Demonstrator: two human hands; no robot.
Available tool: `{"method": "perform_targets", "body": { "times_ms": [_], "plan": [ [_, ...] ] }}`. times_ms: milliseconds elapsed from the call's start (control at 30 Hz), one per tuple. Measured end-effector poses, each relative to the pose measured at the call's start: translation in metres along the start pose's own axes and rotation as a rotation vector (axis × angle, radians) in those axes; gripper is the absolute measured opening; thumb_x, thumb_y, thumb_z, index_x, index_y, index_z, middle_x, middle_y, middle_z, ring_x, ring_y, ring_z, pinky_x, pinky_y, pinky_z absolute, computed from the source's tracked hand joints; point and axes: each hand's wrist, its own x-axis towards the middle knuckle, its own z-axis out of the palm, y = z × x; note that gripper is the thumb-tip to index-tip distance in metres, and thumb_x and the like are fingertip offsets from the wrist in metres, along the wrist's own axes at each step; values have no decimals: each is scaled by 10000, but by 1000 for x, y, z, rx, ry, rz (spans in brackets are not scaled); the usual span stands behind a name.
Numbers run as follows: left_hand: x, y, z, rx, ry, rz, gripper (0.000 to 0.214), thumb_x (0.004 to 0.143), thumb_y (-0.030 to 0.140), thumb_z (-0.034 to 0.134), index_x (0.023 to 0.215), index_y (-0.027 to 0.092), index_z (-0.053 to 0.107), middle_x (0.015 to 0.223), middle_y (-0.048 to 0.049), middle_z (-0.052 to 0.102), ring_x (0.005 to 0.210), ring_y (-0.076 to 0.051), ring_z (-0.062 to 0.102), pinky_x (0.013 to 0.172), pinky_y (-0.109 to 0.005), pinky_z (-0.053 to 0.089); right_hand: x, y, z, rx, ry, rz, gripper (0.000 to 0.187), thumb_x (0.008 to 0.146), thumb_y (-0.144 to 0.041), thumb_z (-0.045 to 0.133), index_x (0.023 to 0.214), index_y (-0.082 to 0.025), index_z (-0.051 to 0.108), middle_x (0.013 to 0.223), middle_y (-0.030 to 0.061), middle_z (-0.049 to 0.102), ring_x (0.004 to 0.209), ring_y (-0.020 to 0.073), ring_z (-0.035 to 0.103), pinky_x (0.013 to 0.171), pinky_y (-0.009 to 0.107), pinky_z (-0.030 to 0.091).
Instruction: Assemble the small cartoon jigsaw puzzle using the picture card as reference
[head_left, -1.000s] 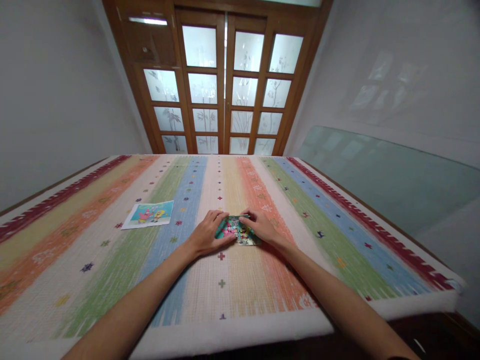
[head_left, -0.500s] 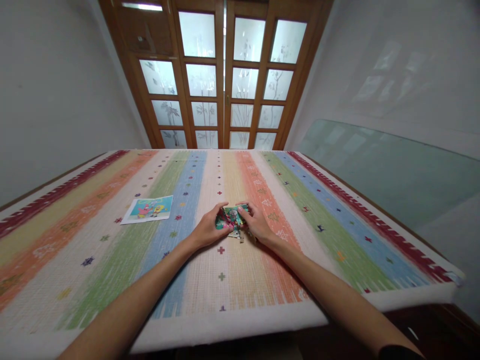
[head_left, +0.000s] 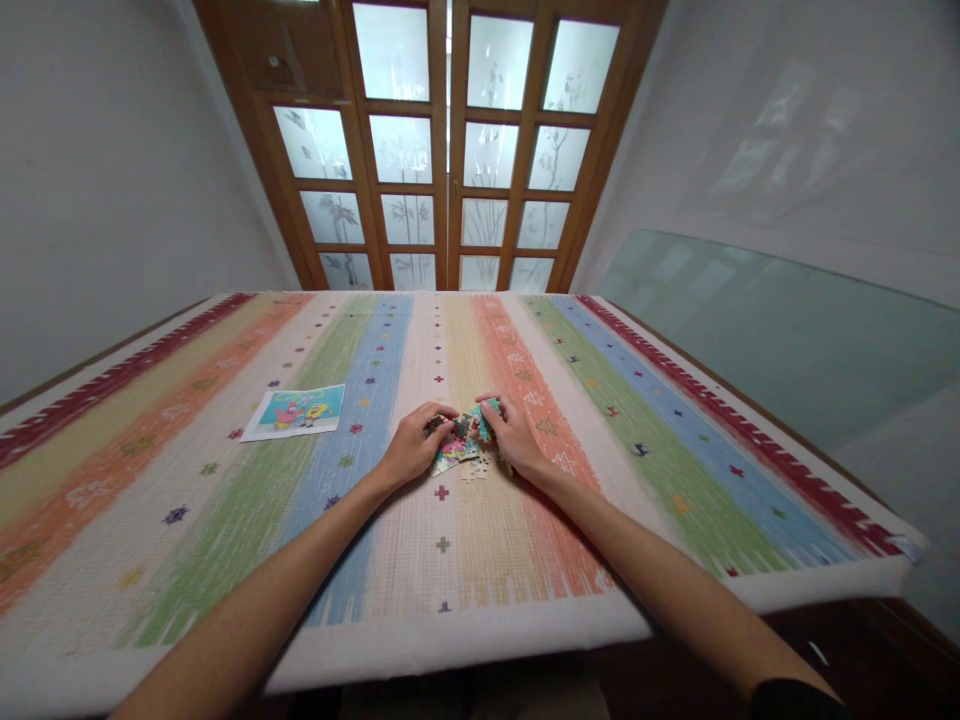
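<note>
Between my two hands is a small colourful jigsaw puzzle [head_left: 459, 445], broken into joined chunks and loose pieces. My left hand [head_left: 417, 440] grips a dark, multicoloured chunk between thumb and fingers at the puzzle's left side. A teal chunk is pinched in my right hand [head_left: 511, 437], tilted up at the right. Several loose puzzle pieces [head_left: 475, 468] lie on the cloth just below, between the hands. To the left, a printed picture card [head_left: 295, 412] with a pink and a yellow cartoon figure lies flat, apart from both hands.
A striped cloth [head_left: 225, 520] covers the table, its padded white edge nearest me. Beyond the far edge stand wooden doors with frosted panes [head_left: 405, 150]. A pale green panel [head_left: 787, 330] leans along the right wall.
The puzzle has come apart in my hands; my right hand has lifted and tilted its chunk. More loose pieces now lie beneath. The view has shifted slightly.
</note>
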Motion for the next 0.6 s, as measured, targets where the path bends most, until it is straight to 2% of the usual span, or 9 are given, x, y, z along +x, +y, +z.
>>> {"method": "perform_targets", "body": {
  "times_ms": [100,233,333,433,600],
  "plan": [
    [0,0,0,-29,2,-14,232,940,278,539,1095,192,688,1082,-73,751,969,-215,705,882,-351,564,0,-1,-1,24,-15,10,368,846,-572,631,973,-229,669,826,21,647,764,196,604,731,342,505],
    [-1,-1,1,-92,-3,-68,312,947,324,548,1208,184,646,1029,-64,769,856,-201,729,807,-327,577,0,-2,-3,21,-34,19,396,824,-574,663,994,-216,678,780,14,651,707,191,605,665,328,502],
    [-2,-3,0,-52,29,-82,252,936,367,591,1082,188,689,955,-44,773,787,-196,714,782,-320,569,0,-2,-3,2,-39,3,405,816,-573,669,967,-198,690,832,39,697,775,211,646,728,346,524],
    [-1,-4,0,-36,42,-71,205,940,352,582,970,192,706,911,-35,769,813,-201,708,816,-329,564,0,-2,-3,-49,-32,-27,365,831,-536,653,946,-193,702,917,67,731,863,231,665,831,379,526],
    [0,-6,1,-49,29,-53,246,946,201,479,1036,184,707,956,-57,771,887,-198,721,852,-336,579,0,-1,-4,-95,-23,-68,300,874,-464,593,992,-209,698,979,72,736,923,246,662,904,419,516]
  ]
}}
